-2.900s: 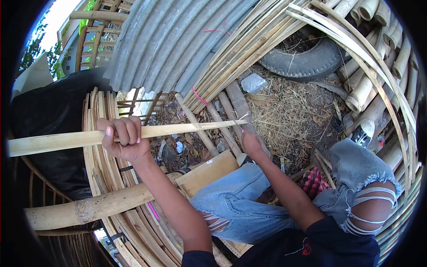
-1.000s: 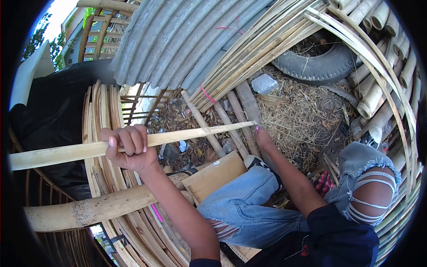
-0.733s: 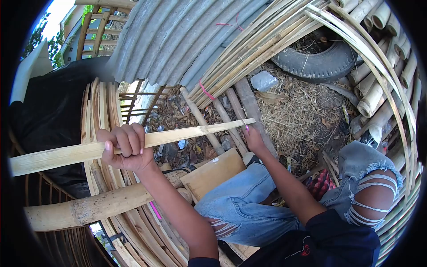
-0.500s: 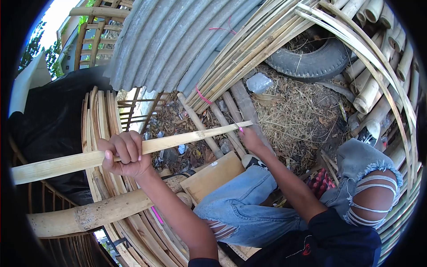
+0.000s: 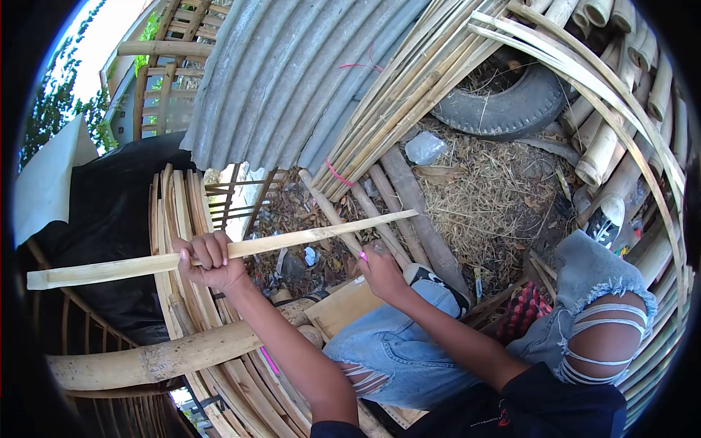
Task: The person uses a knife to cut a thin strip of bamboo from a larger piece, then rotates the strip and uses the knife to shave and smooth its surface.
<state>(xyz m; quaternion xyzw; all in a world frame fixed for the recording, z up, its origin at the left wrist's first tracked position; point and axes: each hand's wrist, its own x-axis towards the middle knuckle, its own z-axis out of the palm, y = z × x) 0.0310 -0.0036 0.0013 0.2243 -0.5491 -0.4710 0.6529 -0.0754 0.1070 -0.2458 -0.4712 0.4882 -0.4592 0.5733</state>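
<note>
Bamboo is stacked all round, and the long bamboo strip still lies level above the knees, the left hand clenched round its middle. The right hand has slid back from the far tip toward the middle, its fingers curled just beneath the strip; whether they grip it I cannot tell.

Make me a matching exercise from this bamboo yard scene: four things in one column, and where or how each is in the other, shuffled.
Things:
1. bamboo slat
2. left hand
3. right hand
4. tyre

Places or states:
A. lying on dry straw at the back
B. held level across the view
C. fist closed around the slat
D. below the slat, over the knee

Pairs: 1-B, 2-C, 3-D, 4-A
</note>
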